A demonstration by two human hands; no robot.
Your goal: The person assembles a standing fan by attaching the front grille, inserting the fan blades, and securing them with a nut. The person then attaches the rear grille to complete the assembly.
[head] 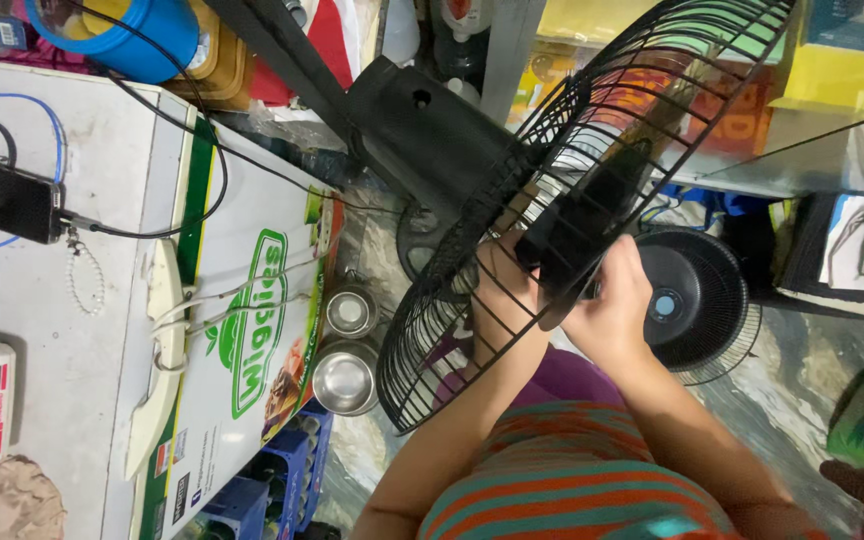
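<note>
A black pedestal fan leans across the view, its motor housing (pixel 432 130) at the top centre and its wire rear grille (pixel 512 210) facing me. My left hand (pixel 500 272) reaches through behind the grille wires and grips the black fan blade (pixel 582 225) near its hub. My right hand (pixel 614 305) holds the same blade from the right side, fingers curled on it. Both forearms come up from the bottom over my striped shirt (pixel 562 480).
A white chest freezer (pixel 252 330) with a power strip (pixel 157 350) and cables stands at the left. Two steel bowls (pixel 345 378) sit on the floor by blue crates (pixel 282 470). A second fan grille (pixel 697 300) lies at the right; shelves of boxes are behind.
</note>
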